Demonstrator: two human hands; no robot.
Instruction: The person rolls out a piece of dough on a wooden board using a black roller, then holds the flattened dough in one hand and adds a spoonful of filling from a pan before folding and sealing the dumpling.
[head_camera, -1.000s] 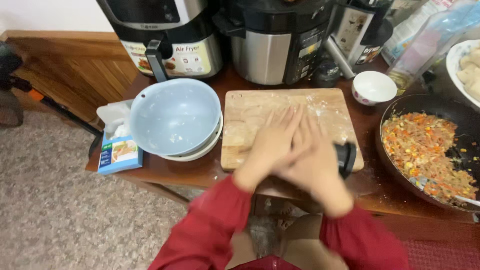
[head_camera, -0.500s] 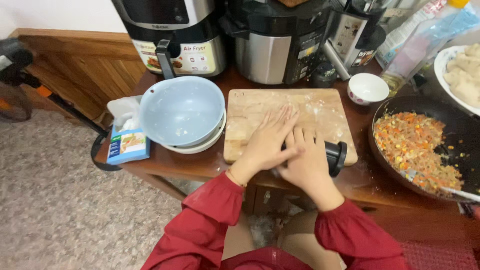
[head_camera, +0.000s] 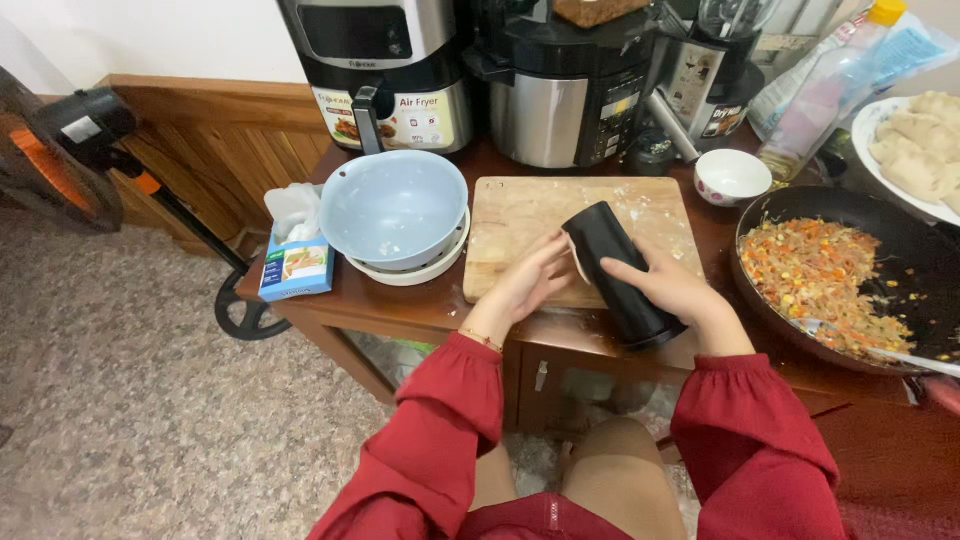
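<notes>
While my right hand (head_camera: 668, 285) wraps the black cylinder (head_camera: 620, 272) from the right side, fingers curled over its middle, its long axis runs diagonally: top end up and to the left over the board (head_camera: 520, 215), bottom end down toward me, past the table edge. My left hand (head_camera: 530, 282) sits on the other side, just left of the top end, fingers open and pressed flat against something pale (head_camera: 578, 262) tucked between palm and cylinder. I think it's a thin round of dough, though only its edge peeks out, so I can't be sure. So the cylinder lies between both hands, right one gripping, left one only touching near the tip. Blue bowl (head_camera: 392, 208) stays well off to the left, pan (head_camera: 905, 245) of filling off to my right, neither touched.
</notes>
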